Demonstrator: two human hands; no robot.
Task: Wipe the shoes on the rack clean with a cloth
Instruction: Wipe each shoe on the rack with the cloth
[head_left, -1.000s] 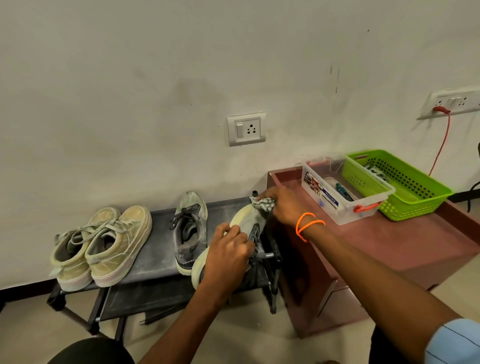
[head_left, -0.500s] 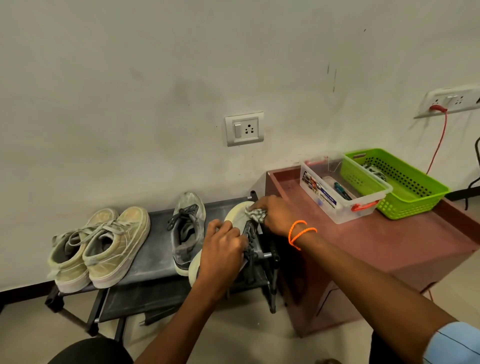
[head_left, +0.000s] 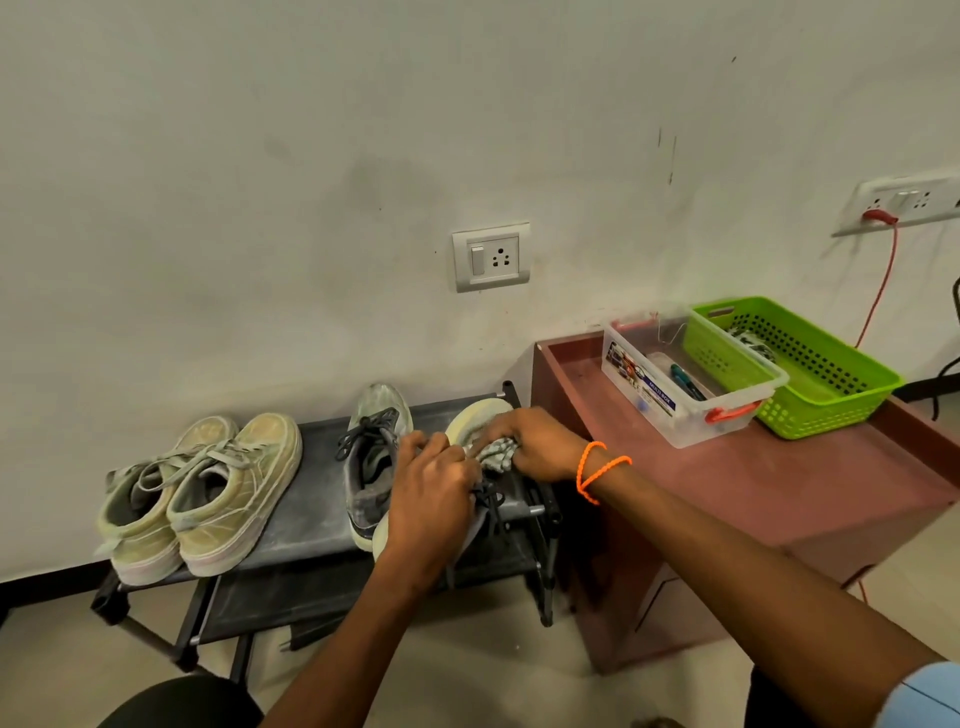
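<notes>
The cloth, a small grey checked rag, is bunched in the grip of the right hand, whose fingers curl round it and press it against the pale sole of a grey shoe tipped on its side at the right end of the rack. The left hand closes its grip over the middle of that same shoe, fingers wrapped across the upper just beside the cloth, with dark laces spilling out between the 2 hands. The shoe's heel end is hidden under the left hand and wrist. Just left of it, its grey partner lies flat on the rack's top shelf, toe toward the wall, laces loose. Farther left, well apart from the grey pair, 2 dusty beige sneakers sit side by side and touching, heels toward the camera. The rack is a low black frame with a second shelf below, standing on the floor against the wall. An orange cord bracelet circles the right wrist. Right of the rack, touching or nearly touching it, stands a reddish-brown desk that carries a clear plastic box with red handles and a green perforated basket pressed against it. On the wall above are a socket plate and, far right, a second plate with a red cable plugged in.
</notes>
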